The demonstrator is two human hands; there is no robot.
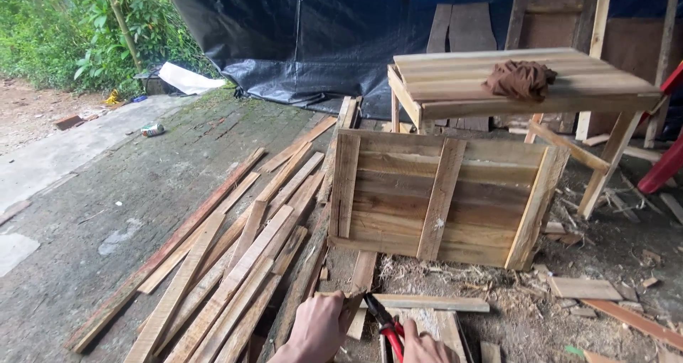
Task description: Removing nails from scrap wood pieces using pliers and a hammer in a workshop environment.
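An outdoor work yard: bare ground of packed dirt and worn paving, a black tarp hung at the back, green bushes at the far left.

At the bottom edge, a short plank lies on the ground, running up toward the crate. The left hand is closed over the plank's near end, fingers curled around it. Just right of that hand are red-handled pliers, their dark jaws touching the plank right beside the left hand's fingers. The right hand is only partly in view at the frame edge; it sits at the pliers' handles and seems to grip them, though the grip itself is cut off.

A flat slat lies crosswise just beyond the pliers, between the hands and the crate. The crate, a slatted wooden box on its side, stands just past the plank's far end, with sawdust and chips around its base. Left of the crate, a loose pile of long boards fans out over the ground. Behind the crate stands a plank-topped counter with a brown rag on it. Far left of the crate, near the bushes, a can lies on the ground.
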